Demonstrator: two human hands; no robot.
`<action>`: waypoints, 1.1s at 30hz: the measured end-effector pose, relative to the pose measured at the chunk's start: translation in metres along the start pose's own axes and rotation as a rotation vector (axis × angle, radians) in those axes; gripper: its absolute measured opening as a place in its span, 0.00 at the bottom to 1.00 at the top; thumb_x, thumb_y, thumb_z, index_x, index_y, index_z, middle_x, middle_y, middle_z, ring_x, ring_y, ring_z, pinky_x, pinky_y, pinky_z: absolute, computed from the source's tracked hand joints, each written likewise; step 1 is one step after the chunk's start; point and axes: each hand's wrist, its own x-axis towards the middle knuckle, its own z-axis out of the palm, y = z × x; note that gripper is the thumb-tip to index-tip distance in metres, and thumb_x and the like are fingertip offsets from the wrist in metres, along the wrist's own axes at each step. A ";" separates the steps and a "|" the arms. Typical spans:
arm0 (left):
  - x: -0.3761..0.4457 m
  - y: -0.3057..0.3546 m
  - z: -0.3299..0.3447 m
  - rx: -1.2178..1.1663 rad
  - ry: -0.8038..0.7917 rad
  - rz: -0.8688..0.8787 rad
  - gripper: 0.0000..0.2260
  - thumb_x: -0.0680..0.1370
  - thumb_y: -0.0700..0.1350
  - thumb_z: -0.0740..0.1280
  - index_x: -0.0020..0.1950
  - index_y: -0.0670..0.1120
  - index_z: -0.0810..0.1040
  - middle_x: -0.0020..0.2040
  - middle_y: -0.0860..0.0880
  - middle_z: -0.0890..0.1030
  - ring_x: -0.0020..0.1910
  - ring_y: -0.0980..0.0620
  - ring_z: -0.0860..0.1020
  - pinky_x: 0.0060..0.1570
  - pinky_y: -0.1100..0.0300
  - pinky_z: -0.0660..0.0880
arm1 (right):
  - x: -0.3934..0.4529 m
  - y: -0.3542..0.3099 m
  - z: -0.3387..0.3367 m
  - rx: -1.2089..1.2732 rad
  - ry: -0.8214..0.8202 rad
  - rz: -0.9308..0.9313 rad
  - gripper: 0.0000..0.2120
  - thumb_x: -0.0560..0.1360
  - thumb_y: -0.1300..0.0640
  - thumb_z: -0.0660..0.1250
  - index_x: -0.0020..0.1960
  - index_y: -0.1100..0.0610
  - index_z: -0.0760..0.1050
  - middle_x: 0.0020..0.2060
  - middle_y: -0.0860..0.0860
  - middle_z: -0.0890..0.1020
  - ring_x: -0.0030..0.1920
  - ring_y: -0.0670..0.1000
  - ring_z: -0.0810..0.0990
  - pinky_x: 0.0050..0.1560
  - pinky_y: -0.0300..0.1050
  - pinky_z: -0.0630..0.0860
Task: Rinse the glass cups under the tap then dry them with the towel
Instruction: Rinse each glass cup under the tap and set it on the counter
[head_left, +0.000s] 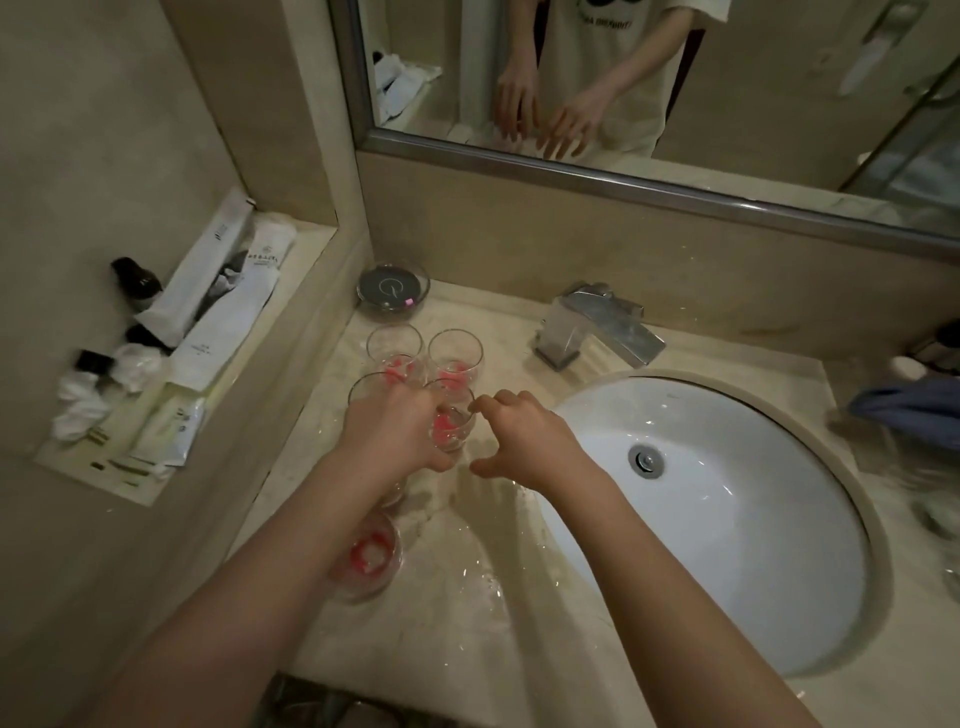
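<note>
Head view: left hand (395, 431) gripped a clear, pink-bottomed glass cup (451, 423) left of the sink (727, 519); right hand (524, 436) hovered beside it, fingers loosely curled, empty.

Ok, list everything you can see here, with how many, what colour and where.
glass cups: five at least, clear with pink bottoms, counter left of the sink
sink: one, white, right
tap: one, chrome, behind the sink
glass dish: one, clear, back corner
towel: one, blue, right edge
toiletry packets: several, white, left ledge
small bottles: dark, left ledge
mirror: one, above
left hand: grips a front cup
right hand: fingers curled beside that cup, holding nothing
</note>
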 end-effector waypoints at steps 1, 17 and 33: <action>0.004 -0.003 0.000 0.007 -0.005 0.004 0.26 0.70 0.57 0.74 0.66 0.56 0.75 0.59 0.52 0.78 0.60 0.49 0.76 0.45 0.58 0.67 | 0.003 -0.001 0.001 -0.003 -0.001 0.003 0.33 0.72 0.48 0.73 0.73 0.52 0.64 0.62 0.53 0.74 0.62 0.55 0.70 0.54 0.51 0.73; 0.041 -0.022 0.017 0.014 0.014 0.094 0.22 0.72 0.58 0.71 0.63 0.52 0.77 0.70 0.50 0.71 0.73 0.49 0.62 0.65 0.51 0.65 | 0.033 0.003 0.020 -0.023 0.116 -0.047 0.12 0.78 0.55 0.66 0.61 0.55 0.75 0.68 0.52 0.72 0.65 0.54 0.71 0.52 0.47 0.73; 0.044 0.053 0.067 -1.358 -0.155 0.035 0.30 0.67 0.47 0.80 0.65 0.59 0.71 0.59 0.51 0.79 0.56 0.57 0.80 0.51 0.66 0.76 | -0.034 0.088 -0.008 1.023 0.178 0.182 0.08 0.75 0.61 0.71 0.41 0.51 0.76 0.45 0.45 0.82 0.43 0.48 0.83 0.48 0.54 0.78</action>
